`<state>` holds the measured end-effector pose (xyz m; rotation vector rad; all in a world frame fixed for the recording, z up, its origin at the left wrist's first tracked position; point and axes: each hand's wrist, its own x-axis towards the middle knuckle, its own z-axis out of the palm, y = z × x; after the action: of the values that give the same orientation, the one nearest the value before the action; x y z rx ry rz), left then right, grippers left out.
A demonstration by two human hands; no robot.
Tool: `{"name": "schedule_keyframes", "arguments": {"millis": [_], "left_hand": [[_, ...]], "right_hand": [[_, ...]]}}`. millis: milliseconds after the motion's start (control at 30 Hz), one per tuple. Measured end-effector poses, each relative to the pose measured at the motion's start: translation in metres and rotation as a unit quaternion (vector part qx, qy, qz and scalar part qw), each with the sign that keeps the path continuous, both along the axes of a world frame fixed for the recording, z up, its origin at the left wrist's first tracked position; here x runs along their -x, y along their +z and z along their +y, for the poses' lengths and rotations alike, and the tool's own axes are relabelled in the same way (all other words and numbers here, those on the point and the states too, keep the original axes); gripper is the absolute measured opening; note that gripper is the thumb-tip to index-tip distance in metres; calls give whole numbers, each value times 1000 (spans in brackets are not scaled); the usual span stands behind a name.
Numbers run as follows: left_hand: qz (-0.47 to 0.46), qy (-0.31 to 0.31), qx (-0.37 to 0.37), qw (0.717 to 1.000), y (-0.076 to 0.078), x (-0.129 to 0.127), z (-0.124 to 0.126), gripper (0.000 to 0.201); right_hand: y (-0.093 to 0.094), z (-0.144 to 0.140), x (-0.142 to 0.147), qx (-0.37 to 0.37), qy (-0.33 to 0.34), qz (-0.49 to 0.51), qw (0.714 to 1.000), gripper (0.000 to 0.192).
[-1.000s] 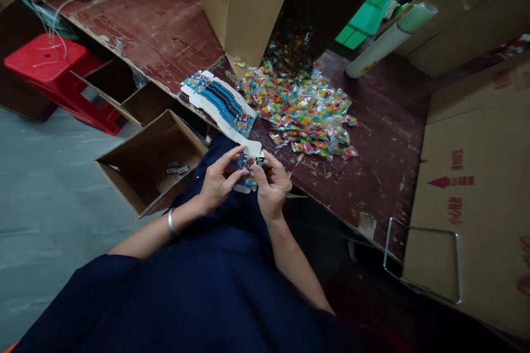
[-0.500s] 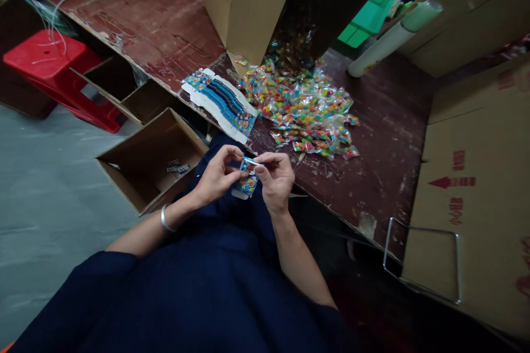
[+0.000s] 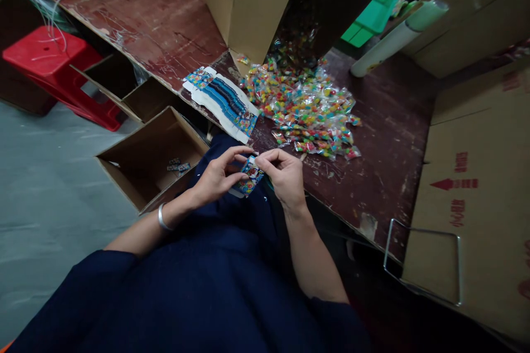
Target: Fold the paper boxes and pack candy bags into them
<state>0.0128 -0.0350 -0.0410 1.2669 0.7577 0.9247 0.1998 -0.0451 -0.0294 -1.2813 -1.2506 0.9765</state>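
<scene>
Above my lap, a small printed blue candy box [image 3: 250,176] is held between my two hands. My left hand [image 3: 217,177] grips it by the sides, thumb on the near face and fingers behind. At its upper right end, the thumb and fingertips of my right hand [image 3: 285,176] are pinched on the edge; the flap there is mostly covered by them. Just beyond lies a fanned row of flat blue cartons [image 3: 226,96] on a white sheet. To its right spreads a heap of clear candy packets [image 3: 310,110] with multicoloured sweets.
An open cardboard box [image 3: 138,176] with several small boxes inside stands at lower left. A red stool [image 3: 49,60] is behind it. A tall carton [image 3: 252,5] rises behind the packets on the brown table [image 3: 389,149]. A metal wire handle [image 3: 459,265] juts out at right.
The candy box has tilted to the right in my left hand. My right hand has shifted slightly right and turned, its fingers now at the box's upper corner.
</scene>
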Motion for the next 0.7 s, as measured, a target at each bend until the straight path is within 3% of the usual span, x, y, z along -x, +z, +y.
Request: {"name": "schedule_keyframes", "arguments": {"millis": [133, 233, 333, 400, 467, 600, 700], "left_hand": [[-12, 20, 20, 1000, -5, -2, -1, 43], [-19, 25, 44, 999, -11, -4, 1, 40], [-13, 43, 58, 997, -20, -5, 6, 41], [-2, 53, 61, 997, -28, -5, 9, 41], [23, 54, 60, 996, -37, -5, 9, 37], [126, 56, 16, 990, -50, 2, 7, 21], [250, 39, -77, 965, -46, 15, 14, 20]], "right_hand": [[4, -10, 5, -89, -12, -75, 993, 33], [0, -8, -5, -108, 32, -131, 985, 31], [-12, 11, -29, -95, -7, -225, 970, 26], [-23, 27, -46, -79, -90, -313, 942, 23], [-33, 43, -59, -56, -129, -397, 907, 21], [-46, 61, -64, -5, -109, -497, 861, 26], [-47, 71, -61, 32, -95, -519, 849, 34]]}}
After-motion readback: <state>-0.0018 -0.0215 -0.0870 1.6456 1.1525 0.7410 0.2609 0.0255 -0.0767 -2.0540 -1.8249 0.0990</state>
